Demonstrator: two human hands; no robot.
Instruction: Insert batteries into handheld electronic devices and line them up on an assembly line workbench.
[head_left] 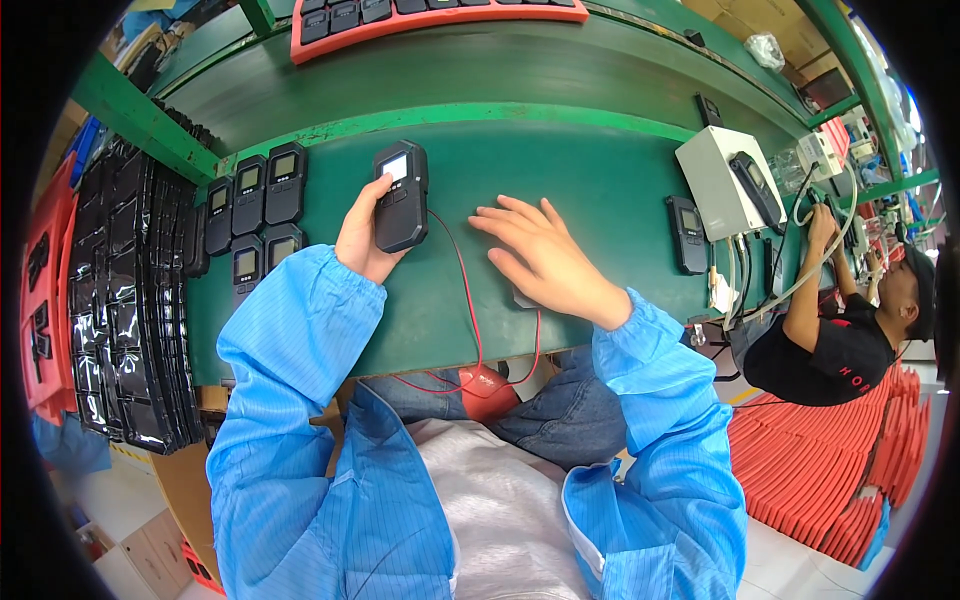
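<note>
My left hand [367,232] is wrapped round a black handheld device [402,212] with cut corners and a lit white screen, its thumb resting by the screen. A thin red wire [467,282] runs from the device's right side down over the table's near edge. My right hand [545,257] hovers over the green table [600,180] with its fingers spread, holding nothing. Beneath its palm a small grey piece [523,299] shows in part, and a red wire leads from it too. Left of my left hand lie several similar black devices [286,182] in rows.
Stacked black trays [130,300] stand at the left edge. At the right are a white box [722,180] with cables, a device leaning on it, and another device [687,235] beside it. A red tray [440,22] sits on the upper shelf. A co-worker [840,330] works at the far right.
</note>
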